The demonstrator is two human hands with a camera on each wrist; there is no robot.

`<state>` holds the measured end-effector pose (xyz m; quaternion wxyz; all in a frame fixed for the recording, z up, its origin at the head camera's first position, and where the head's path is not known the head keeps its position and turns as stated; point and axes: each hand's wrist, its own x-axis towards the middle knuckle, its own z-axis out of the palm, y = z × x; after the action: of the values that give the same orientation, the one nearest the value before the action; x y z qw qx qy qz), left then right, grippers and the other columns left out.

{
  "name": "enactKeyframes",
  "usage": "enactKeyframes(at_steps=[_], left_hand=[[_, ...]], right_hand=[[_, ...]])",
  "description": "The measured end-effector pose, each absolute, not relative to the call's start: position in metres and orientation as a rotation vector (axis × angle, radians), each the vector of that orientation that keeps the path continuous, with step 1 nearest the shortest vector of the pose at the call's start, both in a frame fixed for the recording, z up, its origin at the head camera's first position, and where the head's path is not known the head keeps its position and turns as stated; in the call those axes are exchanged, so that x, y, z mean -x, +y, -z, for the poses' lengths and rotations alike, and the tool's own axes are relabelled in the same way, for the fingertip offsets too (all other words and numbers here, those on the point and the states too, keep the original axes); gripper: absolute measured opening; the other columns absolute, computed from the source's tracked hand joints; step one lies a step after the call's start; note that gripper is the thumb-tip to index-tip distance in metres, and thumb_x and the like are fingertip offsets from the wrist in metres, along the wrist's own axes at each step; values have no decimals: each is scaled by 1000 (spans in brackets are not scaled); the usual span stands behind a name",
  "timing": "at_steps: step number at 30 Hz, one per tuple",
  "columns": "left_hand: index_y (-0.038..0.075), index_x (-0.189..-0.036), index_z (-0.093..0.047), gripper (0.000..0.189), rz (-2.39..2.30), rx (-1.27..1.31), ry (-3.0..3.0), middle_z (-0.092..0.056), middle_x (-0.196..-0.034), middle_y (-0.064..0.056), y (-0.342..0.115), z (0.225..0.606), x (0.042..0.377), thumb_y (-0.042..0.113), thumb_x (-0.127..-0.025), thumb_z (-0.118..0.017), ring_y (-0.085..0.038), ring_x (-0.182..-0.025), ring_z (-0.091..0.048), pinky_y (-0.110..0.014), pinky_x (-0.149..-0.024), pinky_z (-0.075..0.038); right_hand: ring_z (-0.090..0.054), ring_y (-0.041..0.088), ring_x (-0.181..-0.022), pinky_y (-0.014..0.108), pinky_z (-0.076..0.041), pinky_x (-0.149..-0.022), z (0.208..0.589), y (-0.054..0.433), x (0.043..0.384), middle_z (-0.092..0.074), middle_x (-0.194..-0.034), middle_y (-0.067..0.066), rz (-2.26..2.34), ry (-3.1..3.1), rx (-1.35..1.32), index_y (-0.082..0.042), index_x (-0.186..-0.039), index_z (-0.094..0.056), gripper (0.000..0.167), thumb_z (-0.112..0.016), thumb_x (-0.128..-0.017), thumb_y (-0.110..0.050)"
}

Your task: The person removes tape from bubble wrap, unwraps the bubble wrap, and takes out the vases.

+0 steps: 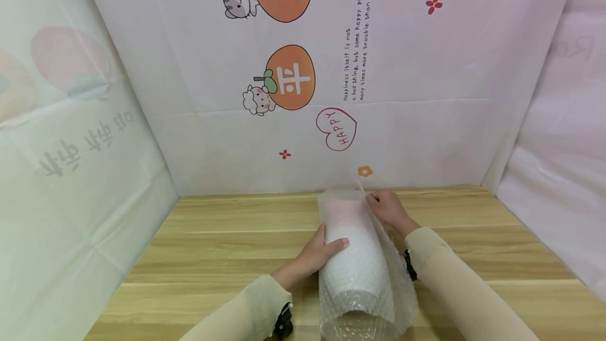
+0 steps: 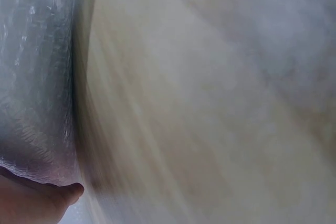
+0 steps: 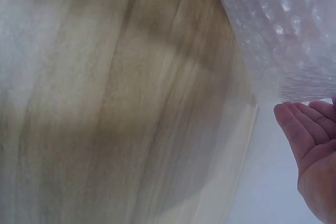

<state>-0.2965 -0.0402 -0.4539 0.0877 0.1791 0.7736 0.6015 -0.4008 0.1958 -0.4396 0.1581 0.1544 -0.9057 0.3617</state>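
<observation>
A long white, rounded object with a pinkish far end [image 1: 355,257] lies on the table inside bubble wrap [image 1: 369,325]; its exact kind is blurred by the wrap. My left hand [image 1: 319,251] grips its left side, thumb across the top; the other fingers are mostly hidden. In the left wrist view only part of this hand [image 2: 39,200] shows, against the wrap [image 2: 34,77]. With curled fingers, my right hand [image 1: 389,208] pinches the wrap's far right edge. The right wrist view shows its fingers [image 3: 296,124] at the edge of the wrap [image 3: 294,30].
The wood-grain table [image 1: 227,257] runs back to a printed white cloth [image 1: 402,136]. Light cloths hang on the left [image 1: 71,199] and right [image 1: 563,172] sides. The wrap's loose flap [image 1: 402,288] spreads to the right, near the right sleeve.
</observation>
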Motion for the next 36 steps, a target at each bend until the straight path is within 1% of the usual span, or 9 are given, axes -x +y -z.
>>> enactKeyframes(at_steps=[5, 18, 27, 30, 31, 32, 33, 34, 36], left_hand=[[3, -151, -22, 83, -1792, -531, 2281, -41, -142, -17, -40, 452, 296, 44, -91, -61, -31, -126, -44, -49, -101, -37], [2, -152, -21, 85, -1781, -532, 2297, -39, -144, -17, -40, 451, 295, 45, -91, -61, -31, -127, -43, -49, -101, -37], [3, -151, -22, 83, -1785, -513, 2299, -40, -143, -17, -40, 451, 295, 44, -91, -62, -31, -126, -43, -50, -101, -37], [4, -151, -23, 82, -1791, -522, 2296, -41, -143, -16, -41, 452, 295, 44, -91, -62, -30, -126, -44, -50, -101, -37], [3, -151, -23, 83, -1792, -524, 2294, -41, -143, -16, -41, 453, 295, 44, -91, -61, -30, -126, -43, -50, -101, -37], [3, -151, -22, 83, -1792, -527, 2294, -40, -143, -16, -41, 453, 295, 45, -91, -61, -31, -126, -43, -50, -101, -37], [3, -151, -22, 83, -1794, -528, 2292, -40, -144, -16, -41, 453, 295, 45, -91, -61, -31, -127, -43, -50, -101, -36], [3, -151, -22, 84, -1794, -528, 2294, -39, -144, -17, -41, 453, 295, 45, -91, -61, -31, -127, -42, -50, -101, -36], [3, -152, -22, 85, -1790, -523, 2300, -39, -145, -17, -42, 454, 295, 45, -90, -62, -32, -128, -42, -50, -102, -36]], right_hand=[[-23, 11, -42, 27, -25, -44, 438, 197, 400, -26, -46, -6, -1084, -2643, -425, -14, -54, -32, 50, -50, -100, -15], [-23, 12, -44, 28, -27, -46, 433, 206, 393, -27, -48, -5, -1070, -2673, -531, -13, -57, -35, 47, -52, -101, -15], [-26, 12, -43, 29, -30, -45, 429, 208, 385, -30, -47, -4, -1106, -2726, -525, -14, -57, -36, 48, -50, -103, -18], [-28, 12, -44, 29, -31, -46, 427, 208, 381, -32, -48, -4, -1111, -2745, -528, -10, -59, -38, 45, -48, -103, -18], [-29, 12, -44, 29, -32, -46, 427, 209, 379, -33, -49, -3, -1119, -2750, -535, -7, -62, -47, 42, -48, -103, -16], [-32, 12, -45, 29, -34, -47, 426, 209, 378, -36, -51, -3, -1129, -2756, -541, -4, -69, -57, 38, -47, -103, -15], [-34, 12, -46, 29, -35, -47, 426, 210, 376, -37, -52, -2, -1130, -2760, -547, 1, -79, -64, 33, -47, -103, -14], [-37, 13, -48, 29, -37, -49, 426, 210, 376, -40, -53, -2, -1134, -2765, -547, 5, -92, -68, 29, -47, -103, -13], [-42, 14, -51, 31, -40, -51, 426, 212, 374, -45, -57, 1, -1143, -2771, -565, 9, -117, -64, 30, -48, -102, -11]])
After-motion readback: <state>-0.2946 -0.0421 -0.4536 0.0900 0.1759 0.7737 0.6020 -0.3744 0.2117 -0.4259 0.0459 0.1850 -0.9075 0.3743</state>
